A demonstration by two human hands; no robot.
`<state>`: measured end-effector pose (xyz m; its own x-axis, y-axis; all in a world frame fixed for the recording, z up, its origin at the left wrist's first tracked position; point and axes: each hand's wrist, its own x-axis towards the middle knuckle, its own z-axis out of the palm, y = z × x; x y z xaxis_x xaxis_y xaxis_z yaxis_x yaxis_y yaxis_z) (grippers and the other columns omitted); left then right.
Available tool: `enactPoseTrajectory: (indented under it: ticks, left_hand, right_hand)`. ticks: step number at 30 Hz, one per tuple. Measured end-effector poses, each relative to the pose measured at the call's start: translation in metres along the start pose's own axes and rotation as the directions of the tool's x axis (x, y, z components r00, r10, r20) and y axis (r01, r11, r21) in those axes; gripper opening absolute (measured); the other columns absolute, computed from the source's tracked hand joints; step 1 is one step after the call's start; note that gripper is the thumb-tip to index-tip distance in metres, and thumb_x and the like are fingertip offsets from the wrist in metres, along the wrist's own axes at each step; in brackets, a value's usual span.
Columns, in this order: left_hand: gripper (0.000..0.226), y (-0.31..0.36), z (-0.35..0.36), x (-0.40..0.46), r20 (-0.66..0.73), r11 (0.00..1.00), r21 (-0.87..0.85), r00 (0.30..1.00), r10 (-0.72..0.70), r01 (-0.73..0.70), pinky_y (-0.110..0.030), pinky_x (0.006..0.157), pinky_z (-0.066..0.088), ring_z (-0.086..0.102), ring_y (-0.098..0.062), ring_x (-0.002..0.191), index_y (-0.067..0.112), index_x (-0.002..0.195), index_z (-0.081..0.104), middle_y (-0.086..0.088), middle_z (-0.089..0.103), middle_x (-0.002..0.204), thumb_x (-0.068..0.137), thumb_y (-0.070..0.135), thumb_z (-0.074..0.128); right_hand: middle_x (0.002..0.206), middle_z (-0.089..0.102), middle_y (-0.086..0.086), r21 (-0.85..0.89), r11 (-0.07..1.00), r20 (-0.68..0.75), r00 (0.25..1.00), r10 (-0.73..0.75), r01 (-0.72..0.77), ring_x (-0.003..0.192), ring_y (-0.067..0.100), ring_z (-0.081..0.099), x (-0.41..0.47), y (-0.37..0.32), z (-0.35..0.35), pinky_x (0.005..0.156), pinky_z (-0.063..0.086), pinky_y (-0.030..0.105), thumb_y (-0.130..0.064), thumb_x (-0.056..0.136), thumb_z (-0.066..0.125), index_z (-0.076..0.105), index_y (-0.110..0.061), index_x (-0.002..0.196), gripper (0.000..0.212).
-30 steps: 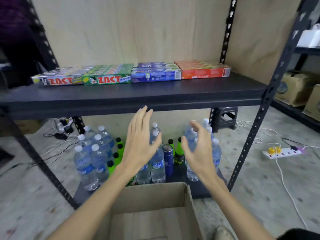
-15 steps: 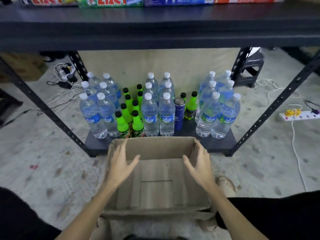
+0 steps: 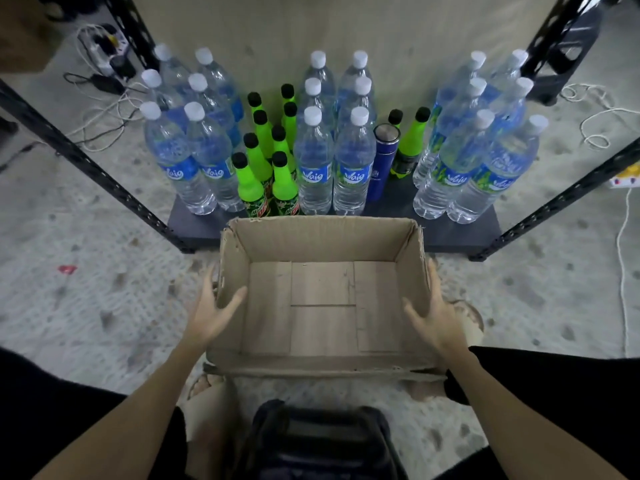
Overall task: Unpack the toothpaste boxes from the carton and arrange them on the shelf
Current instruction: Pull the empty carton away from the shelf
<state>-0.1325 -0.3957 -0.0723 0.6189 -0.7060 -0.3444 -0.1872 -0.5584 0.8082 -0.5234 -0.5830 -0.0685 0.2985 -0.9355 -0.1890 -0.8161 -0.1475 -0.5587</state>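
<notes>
As you look down from the head view, the open brown corrugated cardboard carton sits on the speckled grey concrete floor just in front of the bottom black metal shelf, and its bare inner base shows no toothpaste boxes. Your left hand lies against the carton's left wall, fingers straight along the outside and thumb reaching over the rim to the inside; the fingers are relaxed and the wall is not yet clamped. Your right hand mirrors it at the right wall, fingers extended along the outside, thumb spread toward the interior. Both bare forearms enter from the lower corners of the view.

On the shelf behind the carton stand clear plastic water bottles with white caps and blue labels in three groups: left, centre and right. Bright green soda bottles with black caps stand between the left and centre groups, and two more stand right of the centre group, behind a dark blue metal flask. Black perforated shelf uprights run diagonally on either side. White cables trail over the floor at the right, and a power strip with plugs lies at the upper left.
</notes>
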Motion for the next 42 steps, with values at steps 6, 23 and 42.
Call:
enactPoseTrajectory:
  ticks: [6, 23, 42]
  left_hand:
    - [0.089, -0.001, 0.003, 0.006, 0.103, 0.994, -0.098, 0.993, 0.059, -0.049, -0.045, 0.121, 0.031, 0.029, -0.009, 0.149, 0.040, 0.158, 0.013, 0.016, 0.024, 0.164, 0.090, 0.039, 0.071]
    - [0.071, -0.016, -0.044, -0.026, 0.057, 0.986, -0.116, 0.990, 0.131, -0.124, -0.037, 0.123, 0.022, 0.019, -0.004, 0.152, 0.030, 0.160, 0.013, 0.011, 0.020, 0.165, 0.103, 0.016, 0.051]
    - [0.081, -0.104, -0.184, -0.142, -0.411, 0.983, -0.169, 0.912, -0.010, -0.066, -0.025, 0.118, 0.025, 0.021, -0.002, 0.149, 0.028, 0.160, 0.014, 0.012, 0.017, 0.166, 0.098, 0.019, 0.064]
  right_hand:
    - [0.123, 0.069, 0.017, -0.019, 0.999, 0.025, 0.999, 0.030, -0.029, 0.102, 0.043, 0.068, 0.007, -0.003, -0.002, 0.084, 0.055, 0.051, -0.050, 0.093, 0.057, -0.011, -0.061, 0.149, 0.088]
    - [0.109, 0.073, 0.016, -0.035, 0.988, 0.128, 0.981, -0.144, 0.149, 0.071, 0.037, 0.068, 0.003, -0.053, 0.007, 0.075, 0.055, 0.047, -0.030, 0.095, 0.062, -0.012, -0.057, 0.151, 0.096]
    - [0.119, 0.071, 0.020, -0.021, 0.813, 0.315, 0.775, -0.547, 0.582, 0.092, 0.045, 0.068, -0.007, -0.234, 0.085, 0.073, 0.055, 0.047, -0.050, 0.085, 0.073, -0.017, -0.056, 0.150, 0.111]
